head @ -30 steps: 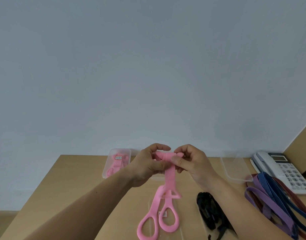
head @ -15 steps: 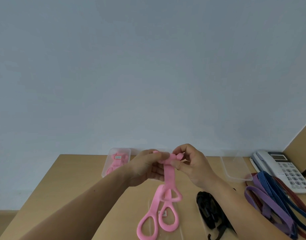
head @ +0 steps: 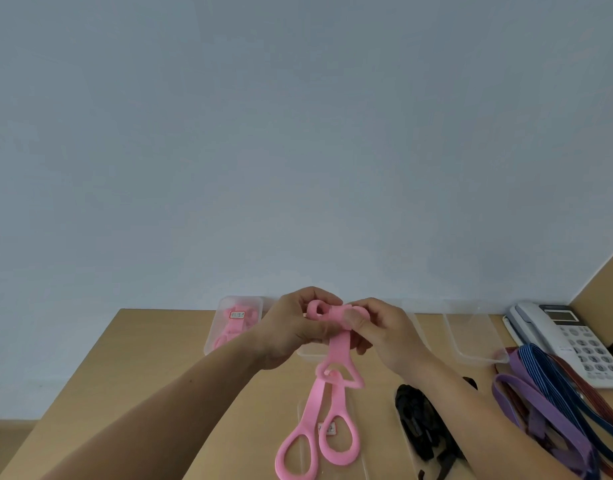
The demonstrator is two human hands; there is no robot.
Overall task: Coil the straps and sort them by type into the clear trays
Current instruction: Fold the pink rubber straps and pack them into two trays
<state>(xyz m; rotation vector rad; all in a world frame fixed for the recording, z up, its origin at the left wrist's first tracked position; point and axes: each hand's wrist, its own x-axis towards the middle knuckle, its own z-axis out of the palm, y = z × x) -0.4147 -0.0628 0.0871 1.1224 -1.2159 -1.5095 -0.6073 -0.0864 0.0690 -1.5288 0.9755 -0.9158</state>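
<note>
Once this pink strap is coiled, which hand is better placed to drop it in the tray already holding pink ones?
Likely the left hand: both grip the pink strap, but the pink-strap tray lies just left of it; the right hand would reach across.

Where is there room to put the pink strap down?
The wooden table is bare on its left, between its edge and the clear tray of pink straps. The right is crowded: black strap bundle, purple, blue and red straps, white telephone.

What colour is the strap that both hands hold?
The strap is pink; the head view shows it best.
</note>
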